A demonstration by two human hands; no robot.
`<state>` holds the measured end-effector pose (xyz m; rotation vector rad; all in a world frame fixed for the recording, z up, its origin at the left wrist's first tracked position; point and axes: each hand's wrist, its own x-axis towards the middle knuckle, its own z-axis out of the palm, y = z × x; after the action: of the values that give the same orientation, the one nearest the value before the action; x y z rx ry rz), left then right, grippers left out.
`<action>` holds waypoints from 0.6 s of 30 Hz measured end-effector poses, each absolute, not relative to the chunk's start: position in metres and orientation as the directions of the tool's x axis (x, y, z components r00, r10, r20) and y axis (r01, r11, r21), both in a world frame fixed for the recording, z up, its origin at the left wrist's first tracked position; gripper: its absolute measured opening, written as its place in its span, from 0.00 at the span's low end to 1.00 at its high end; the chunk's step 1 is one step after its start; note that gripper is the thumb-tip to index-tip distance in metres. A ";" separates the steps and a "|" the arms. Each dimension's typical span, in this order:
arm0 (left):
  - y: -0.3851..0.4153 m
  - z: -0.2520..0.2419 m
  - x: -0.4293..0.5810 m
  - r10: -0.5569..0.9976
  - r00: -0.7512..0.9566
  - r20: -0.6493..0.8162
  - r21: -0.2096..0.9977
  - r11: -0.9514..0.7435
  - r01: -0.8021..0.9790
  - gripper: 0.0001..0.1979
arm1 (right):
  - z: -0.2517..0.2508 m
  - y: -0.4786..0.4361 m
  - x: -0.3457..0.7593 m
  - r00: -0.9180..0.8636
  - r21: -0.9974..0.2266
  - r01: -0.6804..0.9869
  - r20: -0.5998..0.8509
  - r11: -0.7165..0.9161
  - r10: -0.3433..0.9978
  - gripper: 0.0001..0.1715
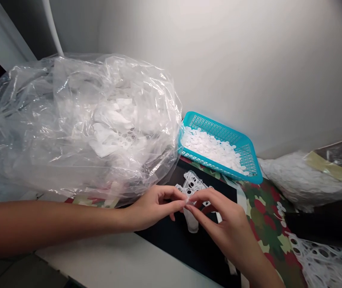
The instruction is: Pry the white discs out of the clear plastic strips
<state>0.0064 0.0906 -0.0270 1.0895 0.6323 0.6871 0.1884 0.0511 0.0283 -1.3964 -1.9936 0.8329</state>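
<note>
Left hand [151, 210] and right hand [225, 224] meet at lower centre, their fingers [178, 205] pinched narrowly on a punched white plastic scrap [192, 185] above a camouflage-printed sheet [267, 228]; a teal basket [219, 134] of white discs [209, 150] sits upper centre, beside a clear plastic bag [81, 124].

This corner is looking like a small, makeshift home workshop. A plain white wall [249, 72] is rising right behind a white counter [108, 260], and a black mat [179, 244] and a camouflage-patterned sheet [267, 224] are covering part of that counter. Bulk stock is crowding the space: a huge clear plastic bag [81, 124] is slumping against the wall, a blue plastic basket [221, 146] is sitting heaped with small white discs [209, 150], and a taped sack [297, 180] is leaning at the right (punched white plastic [323, 260] is lying in the near corner too).
</note>
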 end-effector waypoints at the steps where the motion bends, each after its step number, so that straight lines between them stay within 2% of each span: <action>1: 0.091 -0.026 0.006 0.763 0.634 -0.127 0.938 0.300 -0.174 0.07 | 0.027 0.051 0.189 -0.287 -0.754 0.605 0.093 0.256 0.954 0.03; 5: 0.092 -0.021 0.003 0.741 0.657 -0.137 0.948 0.290 -0.129 0.08 | 0.027 0.051 0.191 -0.277 -0.743 0.617 0.103 0.260 0.955 0.04; 9: 0.092 -0.022 0.002 0.737 0.659 -0.148 0.950 0.291 -0.112 0.10 | 0.028 0.046 0.188 -0.358 -0.682 0.632 0.165 0.368 0.919 0.06; 12: 0.091 -0.023 0.003 0.736 0.660 -0.152 0.945 0.303 -0.121 0.09 | 0.026 0.042 0.183 -0.428 -0.545 0.676 0.257 0.495 0.867 0.08; 16: 0.089 -0.024 0.006 0.751 0.639 -0.167 0.929 0.337 -0.153 0.08 | 0.029 0.037 0.176 -0.546 -0.284 0.703 0.372 0.652 0.751 0.10; 18: 0.089 -0.023 0.007 0.766 0.617 -0.183 0.920 0.354 -0.167 0.09 | 0.034 0.034 0.173 -0.601 -0.217 0.677 0.390 0.704 0.698 0.11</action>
<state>0.0067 0.0887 -0.0231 1.0418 0.6807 0.6667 0.1731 0.0340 0.0336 -1.0583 -2.4633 0.0648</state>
